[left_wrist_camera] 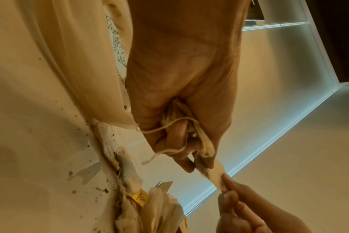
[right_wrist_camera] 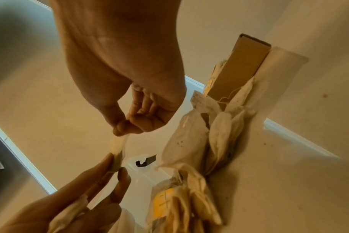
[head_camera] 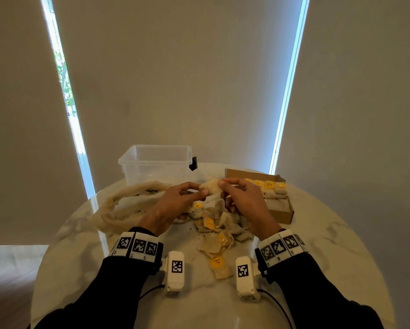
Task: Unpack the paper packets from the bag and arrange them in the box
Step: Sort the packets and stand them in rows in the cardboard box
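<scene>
Both hands hold one pale paper packet (head_camera: 211,185) in the air above the table. My left hand (head_camera: 202,190) pinches its left end, and my right hand (head_camera: 223,185) pinches its right end. In the left wrist view the left hand (left_wrist_camera: 199,165) also keeps bunched packets and strings (left_wrist_camera: 175,119) in its palm. The right hand (right_wrist_camera: 124,130) pinches the packet (right_wrist_camera: 118,148) between thumb and forefinger. A loose pile of packets (head_camera: 218,229) with yellow tags lies under the hands. The cardboard box (head_camera: 282,216) at the right holds a row of packets (head_camera: 268,186). The limp cloth bag (head_camera: 128,203) lies at the left.
A clear plastic bin (head_camera: 156,162) with a black clip stands at the back of the round marble table (head_camera: 329,257). One packet (head_camera: 219,267) lies apart near the front, between the wrist cameras. Dark crumbs dot the tabletop near the pile.
</scene>
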`<state>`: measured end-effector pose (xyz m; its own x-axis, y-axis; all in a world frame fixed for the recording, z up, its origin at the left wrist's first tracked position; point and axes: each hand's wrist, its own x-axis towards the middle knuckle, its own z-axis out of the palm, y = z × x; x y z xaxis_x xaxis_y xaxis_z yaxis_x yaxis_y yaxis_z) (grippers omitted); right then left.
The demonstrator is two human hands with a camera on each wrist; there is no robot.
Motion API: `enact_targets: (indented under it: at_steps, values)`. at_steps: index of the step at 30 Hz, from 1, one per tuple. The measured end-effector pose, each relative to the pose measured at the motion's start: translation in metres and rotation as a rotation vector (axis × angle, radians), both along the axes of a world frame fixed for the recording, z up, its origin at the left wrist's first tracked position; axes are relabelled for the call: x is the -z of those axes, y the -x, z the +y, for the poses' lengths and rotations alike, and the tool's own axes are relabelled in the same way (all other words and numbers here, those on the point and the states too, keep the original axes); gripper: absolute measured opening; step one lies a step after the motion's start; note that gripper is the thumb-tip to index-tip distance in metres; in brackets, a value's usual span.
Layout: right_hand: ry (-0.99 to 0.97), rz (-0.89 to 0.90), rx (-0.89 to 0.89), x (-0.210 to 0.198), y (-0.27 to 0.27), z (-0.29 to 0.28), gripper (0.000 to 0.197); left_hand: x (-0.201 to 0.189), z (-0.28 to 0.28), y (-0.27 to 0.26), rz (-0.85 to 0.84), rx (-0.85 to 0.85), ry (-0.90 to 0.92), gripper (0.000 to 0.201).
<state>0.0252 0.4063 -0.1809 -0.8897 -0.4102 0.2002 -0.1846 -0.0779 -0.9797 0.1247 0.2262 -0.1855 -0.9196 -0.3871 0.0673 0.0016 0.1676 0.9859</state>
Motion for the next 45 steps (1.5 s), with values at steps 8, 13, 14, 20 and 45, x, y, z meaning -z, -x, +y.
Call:
enact_targets:
  at_steps: [8, 13, 14, 20, 45]
  values:
    - [0.052, 0.007, -0.024, -0.003, -0.007, 0.001, 0.032, -0.003, 0.005, -0.005, -0.023, 0.060, 0.060, 0.034]
    - [0.047, 0.007, -0.023, 0.002, -0.004, -0.003, 0.022, -0.003, 0.006, -0.006, -0.002, 0.052, 0.054, 0.040]
    - [0.043, 0.015, -0.045, 0.002, -0.004, -0.004, 0.024, -0.003, 0.006, -0.006, 0.000, 0.064, 0.052, 0.038]
    - [0.101, 0.050, -0.119, 0.002, -0.006, -0.003, 0.035, 0.001, 0.003, -0.004, -0.053, 0.128, 0.067, 0.039]
    - [0.008, 0.112, -0.019, -0.005, 0.009, 0.010, 0.042, 0.002, -0.003, -0.001, 0.027, 0.032, 0.027, 0.025]
